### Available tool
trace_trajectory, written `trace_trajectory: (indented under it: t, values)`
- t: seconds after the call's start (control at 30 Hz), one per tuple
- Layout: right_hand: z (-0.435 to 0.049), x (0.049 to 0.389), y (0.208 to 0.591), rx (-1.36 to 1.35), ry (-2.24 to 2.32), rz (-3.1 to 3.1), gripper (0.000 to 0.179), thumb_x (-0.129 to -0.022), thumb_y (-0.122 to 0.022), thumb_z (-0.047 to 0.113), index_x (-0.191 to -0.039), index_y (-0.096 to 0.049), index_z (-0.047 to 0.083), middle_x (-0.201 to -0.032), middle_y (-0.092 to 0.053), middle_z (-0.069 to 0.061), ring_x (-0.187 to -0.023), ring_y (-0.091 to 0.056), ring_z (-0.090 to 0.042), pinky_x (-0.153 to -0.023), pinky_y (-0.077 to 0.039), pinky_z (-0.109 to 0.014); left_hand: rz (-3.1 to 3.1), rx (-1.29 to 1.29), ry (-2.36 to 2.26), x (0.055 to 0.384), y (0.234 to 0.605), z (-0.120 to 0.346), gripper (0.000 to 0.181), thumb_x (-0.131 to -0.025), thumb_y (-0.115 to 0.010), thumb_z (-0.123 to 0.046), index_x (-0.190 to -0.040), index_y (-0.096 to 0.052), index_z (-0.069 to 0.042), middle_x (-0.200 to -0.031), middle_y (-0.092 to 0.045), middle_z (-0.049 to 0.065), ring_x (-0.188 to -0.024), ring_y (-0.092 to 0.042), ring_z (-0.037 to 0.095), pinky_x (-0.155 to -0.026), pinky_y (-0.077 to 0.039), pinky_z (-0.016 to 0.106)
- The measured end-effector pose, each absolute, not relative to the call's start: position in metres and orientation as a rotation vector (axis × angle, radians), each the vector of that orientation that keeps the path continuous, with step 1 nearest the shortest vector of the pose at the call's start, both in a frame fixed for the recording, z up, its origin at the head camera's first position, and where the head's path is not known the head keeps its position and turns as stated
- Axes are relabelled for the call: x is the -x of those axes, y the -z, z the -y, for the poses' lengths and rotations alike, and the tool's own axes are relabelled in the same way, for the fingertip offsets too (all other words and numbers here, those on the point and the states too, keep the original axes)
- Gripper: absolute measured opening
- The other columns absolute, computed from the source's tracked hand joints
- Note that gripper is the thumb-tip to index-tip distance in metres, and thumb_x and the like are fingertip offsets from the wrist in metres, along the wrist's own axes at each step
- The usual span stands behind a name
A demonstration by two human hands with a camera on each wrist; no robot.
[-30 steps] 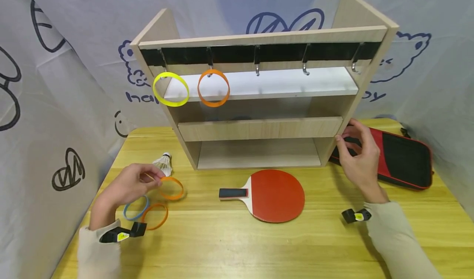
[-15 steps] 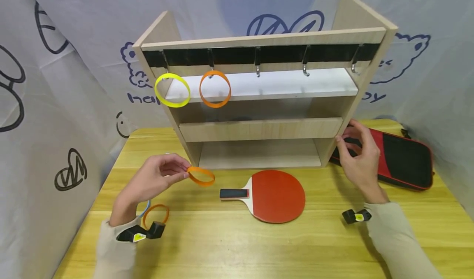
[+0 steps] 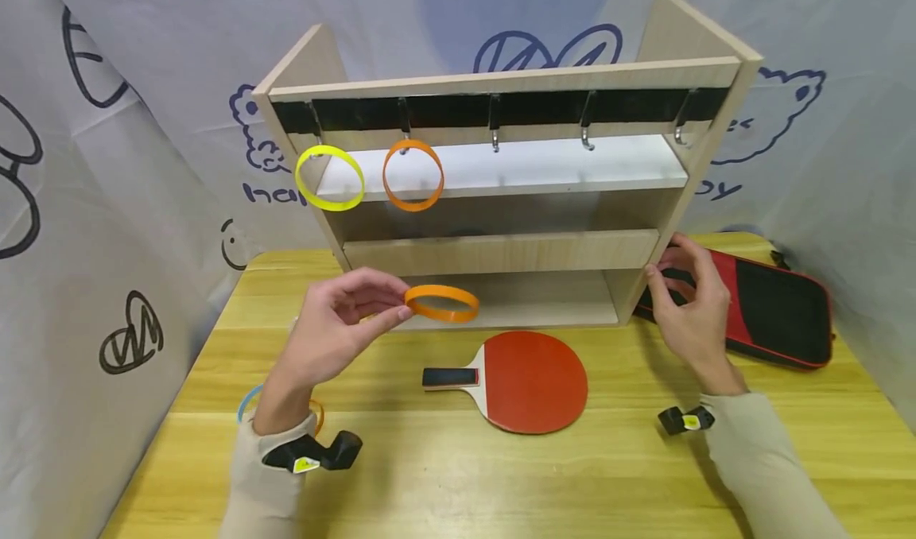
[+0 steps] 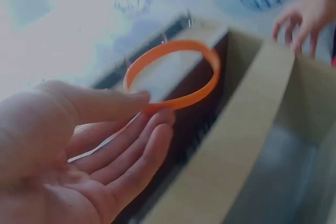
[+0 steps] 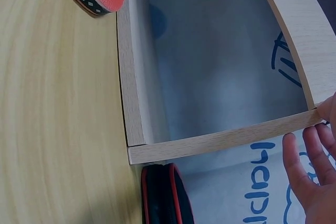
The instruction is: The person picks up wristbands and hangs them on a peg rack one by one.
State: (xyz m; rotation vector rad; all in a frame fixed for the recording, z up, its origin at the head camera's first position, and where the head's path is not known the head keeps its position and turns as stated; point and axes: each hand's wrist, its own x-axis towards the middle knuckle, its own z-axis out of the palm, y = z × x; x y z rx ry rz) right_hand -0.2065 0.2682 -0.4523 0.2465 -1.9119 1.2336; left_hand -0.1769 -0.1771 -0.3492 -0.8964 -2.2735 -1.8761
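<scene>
While the left hand [image 3: 343,324] pinched an orange wristband [image 3: 444,315] at its right, a red table-tennis paddle [image 3: 537,382] lay lower, also rightward; farther right, the right hand [image 3: 690,308] gripped a wooden rack [image 3: 501,253]; beyond the left hand hung a yellow wristband [image 3: 336,205].

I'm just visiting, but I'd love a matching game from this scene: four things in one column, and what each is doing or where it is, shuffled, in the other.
Column one
1. yellow ring
2. table tennis paddle
3. black and red case
4. left hand

Column two
A. lying on the table, in front of the wooden shelf
B. pinching an orange ring
C. hanging from the leftmost hook in the head view
D. beside the shelf, partly hidden by the right hand in the head view

Right pairs: 1-C, 2-A, 3-D, 4-B
</scene>
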Motion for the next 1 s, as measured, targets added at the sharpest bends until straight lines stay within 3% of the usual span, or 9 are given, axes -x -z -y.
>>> trace_trajectory:
  t: [0.27, 0.8, 1.0]
  values:
    - [-0.267, 0.205, 0.451, -0.236, -1.242, 1.912, 0.056, -0.089, -0.071, -0.022, -0.142, -0.063, -0.007, -0.115, -0.065, 0.019, -0.104, -0.064, 0.006, -0.086, -0.052, -0.003, 2.087, 0.797, 1.872, 0.171, 0.324, 0.14, 0.028, -0.089, -0.08, 0.015, -0.117, -0.074, 0.01, -0.109, -0.08, -0.005, -0.096, -0.08, 0.015, -0.088, -0.068, 0.029]
    - [-0.267, 0.205, 0.449, -0.248, -1.223, 1.917, 0.056, -0.089, -0.071, -0.023, -0.142, -0.063, -0.007, -0.115, -0.064, 0.018, -0.104, -0.063, 0.006, -0.086, -0.052, -0.002, 1.735, 0.697, 1.899, 0.19, 0.295, 0.093, 0.029, -0.091, -0.079, 0.013, -0.118, -0.069, 0.018, -0.107, -0.08, -0.01, -0.098, -0.08, 0.014, -0.094, -0.067, 0.032]
    - [-0.267, 0.205, 0.45, -0.245, -1.227, 1.918, 0.056, -0.089, -0.071, -0.023, -0.142, -0.063, -0.007, -0.115, -0.065, 0.018, -0.103, -0.064, 0.005, -0.086, -0.053, -0.003, 1.666, 0.702, 1.87, 0.195, 0.289, 0.083, 0.028, -0.091, -0.079, 0.012, -0.117, -0.07, 0.018, -0.107, -0.081, 0.0, -0.098, -0.081, 0.015, -0.094, -0.067, 0.034]
